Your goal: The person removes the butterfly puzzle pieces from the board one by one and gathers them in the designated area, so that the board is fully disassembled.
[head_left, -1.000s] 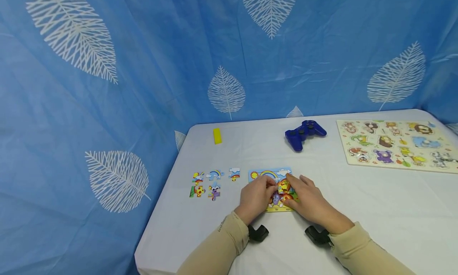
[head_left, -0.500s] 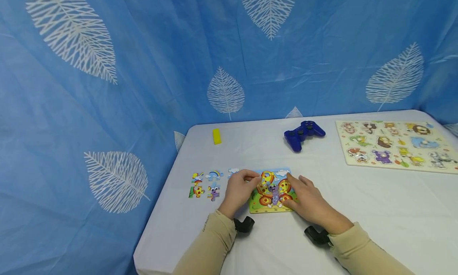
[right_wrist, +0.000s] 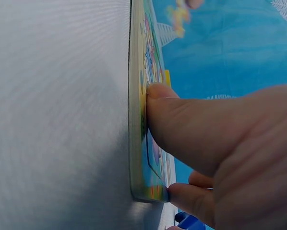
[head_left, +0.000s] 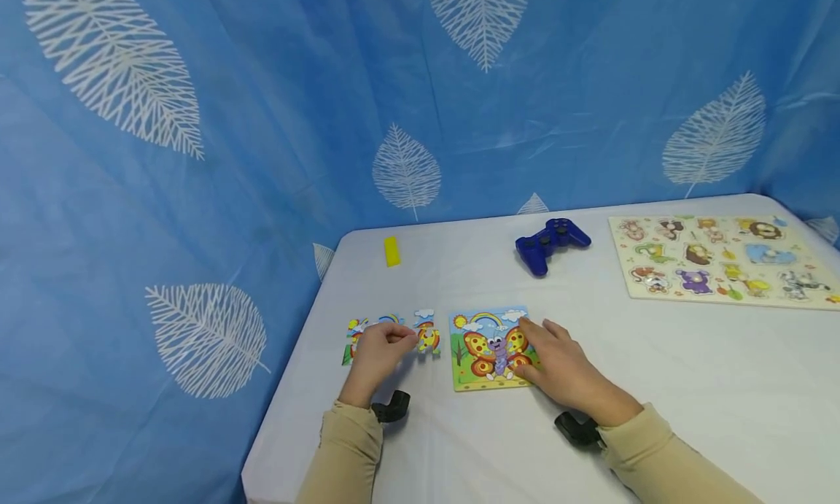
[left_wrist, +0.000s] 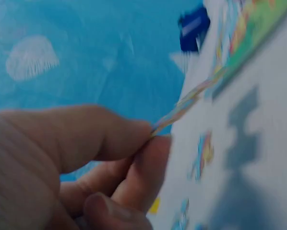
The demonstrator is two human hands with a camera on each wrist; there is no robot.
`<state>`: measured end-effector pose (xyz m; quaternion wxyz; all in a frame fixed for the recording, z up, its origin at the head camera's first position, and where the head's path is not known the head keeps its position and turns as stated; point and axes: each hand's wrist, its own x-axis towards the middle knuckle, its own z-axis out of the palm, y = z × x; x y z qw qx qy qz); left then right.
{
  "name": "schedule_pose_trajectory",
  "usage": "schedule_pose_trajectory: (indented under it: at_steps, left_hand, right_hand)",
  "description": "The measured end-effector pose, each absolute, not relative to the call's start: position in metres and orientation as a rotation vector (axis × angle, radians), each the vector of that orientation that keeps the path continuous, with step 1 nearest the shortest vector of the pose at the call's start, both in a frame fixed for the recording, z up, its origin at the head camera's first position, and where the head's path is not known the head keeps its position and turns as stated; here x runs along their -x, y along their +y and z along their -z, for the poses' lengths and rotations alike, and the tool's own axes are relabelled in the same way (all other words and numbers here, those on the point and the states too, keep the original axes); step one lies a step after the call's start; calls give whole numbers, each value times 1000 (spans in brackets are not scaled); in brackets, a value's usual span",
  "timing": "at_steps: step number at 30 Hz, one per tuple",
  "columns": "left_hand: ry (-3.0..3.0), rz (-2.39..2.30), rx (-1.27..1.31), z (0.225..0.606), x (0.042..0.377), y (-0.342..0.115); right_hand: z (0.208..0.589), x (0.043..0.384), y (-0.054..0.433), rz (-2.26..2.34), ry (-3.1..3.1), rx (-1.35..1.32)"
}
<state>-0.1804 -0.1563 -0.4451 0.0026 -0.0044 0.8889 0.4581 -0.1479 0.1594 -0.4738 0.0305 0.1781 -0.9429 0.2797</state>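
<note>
In the head view my left hand is raised over the left part of the table and pinches a jigsaw piece between thumb and fingers. The left wrist view shows this thin piece nearly edge-on, its shadow on the cloth below. Loose jigsaw pieces lie under and behind that hand, partly hidden by it. To their right is a square puzzle board with a butterfly, sun and rainbow. My right hand rests along its right side, the thumb on the printed face and the other fingers near its edge.
A yellow block and a blue game controller lie toward the back of the white-covered table. At the far right is a large animal peg puzzle. A blue leaf-patterned curtain hangs behind and to the left.
My left hand lifts off the puzzle board with a jigsaw piece and moves left over the loose pieces, uncovering the butterfly picture. My right hand stays at the board's right side.
</note>
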Motion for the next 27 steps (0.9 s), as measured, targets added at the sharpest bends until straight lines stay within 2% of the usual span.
schedule_pose_trajectory:
  at_steps: [11, 27]
  left_hand:
    - [2953, -1044, 92, 449, 181, -162]
    - [3044, -786, 198, 455, 181, -148]
  right_hand:
    - [473, 149, 157, -837, -2901, -571]
    - [472, 148, 158, -844, -2905, -579]
